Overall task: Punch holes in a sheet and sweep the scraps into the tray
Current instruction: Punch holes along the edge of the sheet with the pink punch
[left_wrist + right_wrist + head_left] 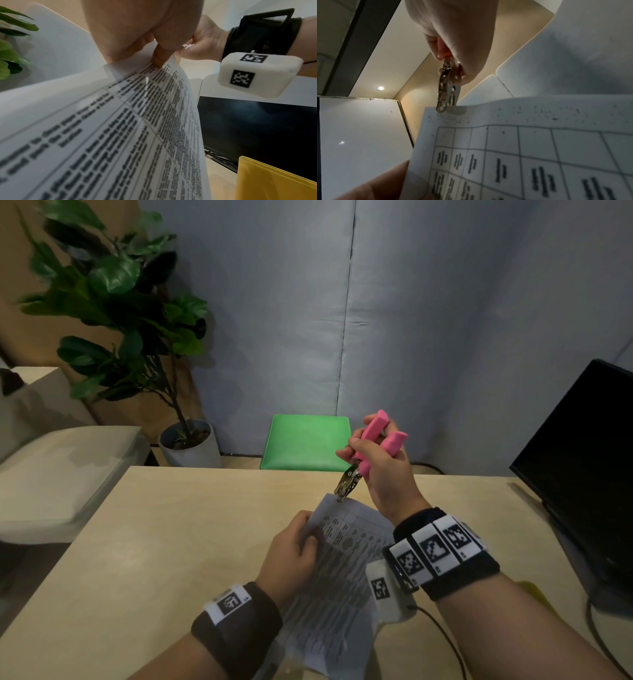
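Note:
A printed sheet (342, 563) with a table of text is held up off the wooden table (164, 529). My left hand (294, 546) pinches its left edge near the top. My right hand (380, 460) grips the pink handles of a hole punch (370, 443), whose metal head (347, 484) sits over the sheet's top edge near the left corner. In the right wrist view the punch head (446, 93) straddles the sheet (530, 148) at its upper edge. In the left wrist view my thumb presses on the sheet (120, 128). A yellow tray (274, 180) stands at the lower right.
A dark monitor (582, 467) stands at the table's right side, with cables (445, 642) near my right forearm. Beyond the far edge are a green stool (305, 441) and a potted plant (137, 320). A pale sofa (51, 467) lies to the left.

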Demonstrator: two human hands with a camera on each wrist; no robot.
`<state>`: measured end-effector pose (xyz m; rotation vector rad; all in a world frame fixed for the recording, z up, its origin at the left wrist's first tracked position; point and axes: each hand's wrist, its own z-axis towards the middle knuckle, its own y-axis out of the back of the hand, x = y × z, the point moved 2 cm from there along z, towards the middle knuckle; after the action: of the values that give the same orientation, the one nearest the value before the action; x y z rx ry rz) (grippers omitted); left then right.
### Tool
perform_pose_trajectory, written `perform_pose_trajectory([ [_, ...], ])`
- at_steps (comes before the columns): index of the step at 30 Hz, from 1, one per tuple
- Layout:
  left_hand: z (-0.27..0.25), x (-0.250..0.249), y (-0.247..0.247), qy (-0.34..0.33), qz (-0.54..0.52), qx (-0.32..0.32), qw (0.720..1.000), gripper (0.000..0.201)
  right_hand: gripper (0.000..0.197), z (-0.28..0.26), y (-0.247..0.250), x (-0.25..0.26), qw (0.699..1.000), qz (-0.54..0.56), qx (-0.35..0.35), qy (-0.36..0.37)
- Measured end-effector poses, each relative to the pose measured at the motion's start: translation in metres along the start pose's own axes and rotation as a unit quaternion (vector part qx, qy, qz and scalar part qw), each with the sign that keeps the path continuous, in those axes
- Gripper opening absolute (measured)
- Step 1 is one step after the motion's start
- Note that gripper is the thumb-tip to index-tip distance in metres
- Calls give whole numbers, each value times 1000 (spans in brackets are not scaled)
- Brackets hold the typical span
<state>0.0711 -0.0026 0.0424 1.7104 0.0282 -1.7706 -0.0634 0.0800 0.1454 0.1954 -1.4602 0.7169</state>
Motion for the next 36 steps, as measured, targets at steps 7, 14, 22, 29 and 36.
perform_pose_trajectory([
  [7,-3,-5,-2,-10,-3,7,1000,36,27,2,-4,-13,1000,-10,9,-9],
  [14,-7,6,-2,5,-7,30,1000,14,28,3,-4,-36,997,53,-27,-53],
  [22,-14,17,2,27,-2,63,998,17,29,6,-2,-65,989,91,-90,-79],
  [29,-16,38,6,44,60,91,993,10,31,1,3,-96,973,100,-165,-126],
  [36,-18,69,2,87,133,170,973,14,31,-12,19,-137,950,96,-227,-193],
])
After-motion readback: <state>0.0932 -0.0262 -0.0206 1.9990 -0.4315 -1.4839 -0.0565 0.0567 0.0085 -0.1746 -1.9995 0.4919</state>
